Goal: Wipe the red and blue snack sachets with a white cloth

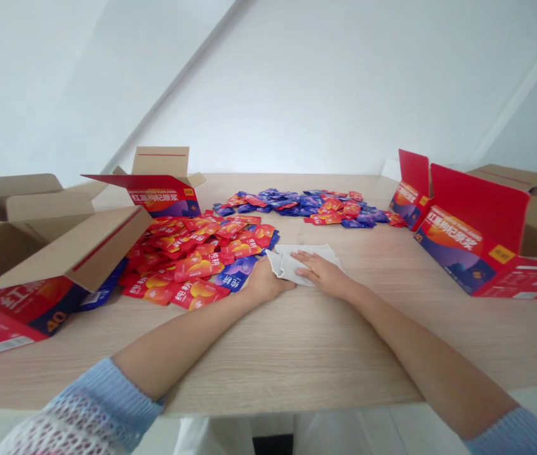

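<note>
A white cloth (323,253), creased and partly folded, lies on the table in front of me. My left hand (267,281) is closed on the cloth's left edge, its fingers partly hidden. On top of the cloth rests my right hand (321,273), palm down with the fingers stretched out to the left. Just beyond my left hand spreads a heap of red sachets (197,266) with orange fruit prints. A blue-purple sachet (236,273) at the heap's edge lies right beside that hand.
Open red cartons stand on both sides: a near-left carton (17,309), a back-left carton (164,194), a large right carton (462,253) and a smaller one (405,201) behind it. Mixed red and blue sachets (297,203) lie along the back of the wooden table (292,354).
</note>
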### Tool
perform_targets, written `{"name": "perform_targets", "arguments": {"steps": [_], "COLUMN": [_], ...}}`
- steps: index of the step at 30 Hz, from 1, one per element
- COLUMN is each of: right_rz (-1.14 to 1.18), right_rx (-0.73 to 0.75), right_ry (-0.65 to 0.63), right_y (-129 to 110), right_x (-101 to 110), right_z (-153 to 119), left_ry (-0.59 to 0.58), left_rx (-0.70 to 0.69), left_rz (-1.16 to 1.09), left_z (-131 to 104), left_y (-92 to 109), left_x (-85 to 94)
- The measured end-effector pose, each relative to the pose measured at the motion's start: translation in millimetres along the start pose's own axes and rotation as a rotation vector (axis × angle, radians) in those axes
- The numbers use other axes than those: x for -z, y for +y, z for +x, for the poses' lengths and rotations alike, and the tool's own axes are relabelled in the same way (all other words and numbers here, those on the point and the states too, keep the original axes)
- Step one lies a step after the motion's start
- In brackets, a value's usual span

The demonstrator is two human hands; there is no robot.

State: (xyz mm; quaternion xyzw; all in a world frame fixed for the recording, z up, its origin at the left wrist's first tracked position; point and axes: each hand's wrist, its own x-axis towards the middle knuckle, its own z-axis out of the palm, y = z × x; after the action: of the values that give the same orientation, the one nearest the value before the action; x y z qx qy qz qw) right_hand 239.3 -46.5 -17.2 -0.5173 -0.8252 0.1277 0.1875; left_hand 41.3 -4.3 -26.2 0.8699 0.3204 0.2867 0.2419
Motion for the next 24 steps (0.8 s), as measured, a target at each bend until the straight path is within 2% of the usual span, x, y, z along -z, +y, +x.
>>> {"name": "perform_targets", "arguments": {"steps": [4,7,14,18,21,24], "right_rz": [-0.044,-0.060,-0.057,-0.045,0.069,0.256], "right_rx": [-0.075,-0.118,-0.115,-0.161,-0.157,-0.056], "right_ry": [0.031,0.038,0.011,0.039,0.099,0.183], "right_y": [22.4,29.6,35.2,44.6,38.5,16.3], "right_x": [10.2,12.3,14.0,16.1,20.2,23.9], "right_z": [-3.2,-4.8,-5.0,-6.1,-6.9,-6.3], "left_ry": [0.051,0.063,0.034,0.028,0.018,0.020], "left_rx": [0.048,0.086,0.041,0.008,-0.017,-0.032], "left_rz": [0.035,0.070,0.123,0.156,0.197,0.226], "left_z": [1.1,1.4,2.0,2.4,2.2,2.1], "left_y": [8.7,11.7,10.8,11.8,12.2,12.1], "left_x": [3.9,5.5,5.8,6.2,6.7,7.1]}}
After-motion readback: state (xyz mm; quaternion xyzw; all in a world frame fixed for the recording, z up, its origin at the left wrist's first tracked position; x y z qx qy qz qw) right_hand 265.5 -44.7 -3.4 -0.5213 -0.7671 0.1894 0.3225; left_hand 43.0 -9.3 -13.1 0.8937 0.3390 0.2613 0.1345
